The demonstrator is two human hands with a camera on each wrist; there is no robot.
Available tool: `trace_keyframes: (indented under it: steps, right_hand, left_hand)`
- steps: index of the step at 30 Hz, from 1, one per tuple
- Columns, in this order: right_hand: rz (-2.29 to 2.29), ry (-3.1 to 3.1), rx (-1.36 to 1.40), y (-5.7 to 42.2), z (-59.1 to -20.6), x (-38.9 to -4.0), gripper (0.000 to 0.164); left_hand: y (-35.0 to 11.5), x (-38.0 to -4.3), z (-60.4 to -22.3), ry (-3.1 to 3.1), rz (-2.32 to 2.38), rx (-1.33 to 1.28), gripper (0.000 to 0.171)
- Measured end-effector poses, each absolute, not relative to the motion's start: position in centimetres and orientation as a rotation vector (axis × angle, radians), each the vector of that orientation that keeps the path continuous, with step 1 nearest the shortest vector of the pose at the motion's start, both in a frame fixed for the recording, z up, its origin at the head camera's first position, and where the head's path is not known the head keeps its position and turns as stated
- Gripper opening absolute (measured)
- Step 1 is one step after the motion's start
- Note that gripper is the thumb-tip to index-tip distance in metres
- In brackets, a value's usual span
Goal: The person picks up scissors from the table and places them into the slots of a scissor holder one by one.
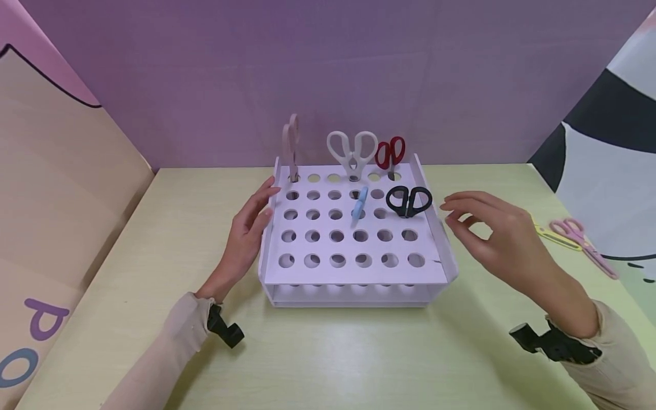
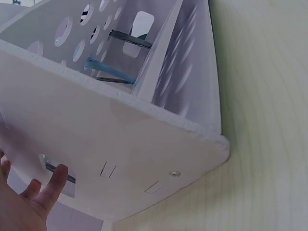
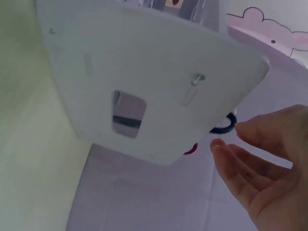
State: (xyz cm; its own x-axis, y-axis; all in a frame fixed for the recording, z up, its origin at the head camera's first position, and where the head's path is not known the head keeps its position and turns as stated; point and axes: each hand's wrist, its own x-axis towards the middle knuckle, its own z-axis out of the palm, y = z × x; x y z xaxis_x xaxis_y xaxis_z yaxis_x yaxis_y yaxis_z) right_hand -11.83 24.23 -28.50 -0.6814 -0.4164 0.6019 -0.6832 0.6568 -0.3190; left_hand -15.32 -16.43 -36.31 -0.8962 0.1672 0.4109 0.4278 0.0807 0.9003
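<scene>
A white rack (image 1: pixel 353 277) with rows of round holes stands on the table. My left hand (image 1: pixel 245 233) rests its straight fingers against the rack's left side panel. Black-handled scissors (image 1: pixel 406 210) stand in the rack near its right edge. My right hand (image 1: pixel 494 233) is just right of them, fingers loosely bent and holding nothing. In the right wrist view, its thumb and fingertips are close to the black handle (image 3: pixel 226 129). White scissors (image 1: pixel 353 162), red scissors (image 1: pixel 392 158) and pale pink scissors (image 1: pixel 290 149) stand in the back row. A slim light-blue piece (image 1: pixel 360 204) stands mid-rack.
Yellow scissors (image 1: pixel 564 239) and pink scissors (image 1: pixel 596 255) lie on the table (image 1: pixel 348 359) to the right, beyond my right hand. A purple backdrop (image 1: pixel 328 74) rises behind the rack, with printed panels on both sides.
</scene>
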Motion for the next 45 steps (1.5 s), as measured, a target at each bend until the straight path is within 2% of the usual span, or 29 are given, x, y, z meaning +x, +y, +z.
trace_keyframes:
  steps: [8,24,45]
  right_hand:
    - [0.678,-2.431,0.75,26.8,-30.1,-12.7,0.04]
    - [0.535,-2.66,0.437,33.5,-32.8,-14.9,0.025]
    - [0.372,-2.801,0.341,41.9,-36.3,-19.9,0.025]
  left_hand:
    - [-16.6,-15.3,-36.4,-2.147,-1.903,-0.605,0.039]
    - [-16.6,-15.4,-36.5,-2.138,-1.903,-0.607,0.039]
    - [-16.5,-15.6,-36.6,-2.136,-1.907,-0.618,0.039]
